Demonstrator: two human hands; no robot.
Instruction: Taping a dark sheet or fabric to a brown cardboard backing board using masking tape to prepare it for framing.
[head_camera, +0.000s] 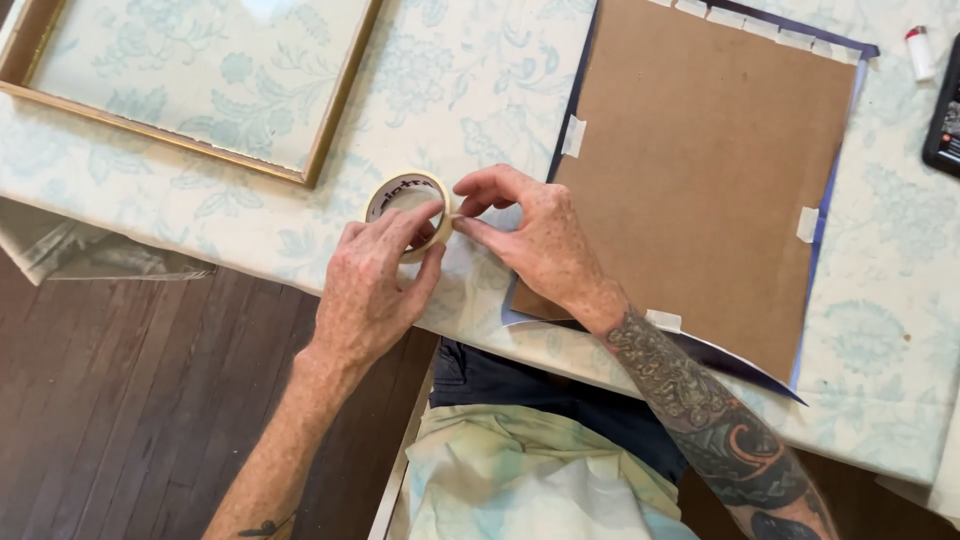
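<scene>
One cream-coloured roll of masking tape (407, 203) stands on edge on the pale floral tablecloth (480, 90), gripped by the left hand (372, 290) with fingers curled over its rim, while the right hand (530, 235), at three o'clock of the roll, pinches its loose end between thumb and forefinger. Further toward three o'clock lies one brown cardboard backing sheet (700, 180) held by several tape tabs; one gold-edged picture frame (200, 80) sits at eleven o'clock.

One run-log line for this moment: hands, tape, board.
left hand: holds beige masking tape roll | right hand: pinching roll's edge | brown cardboard backing board: flat on table, taped edges
</scene>
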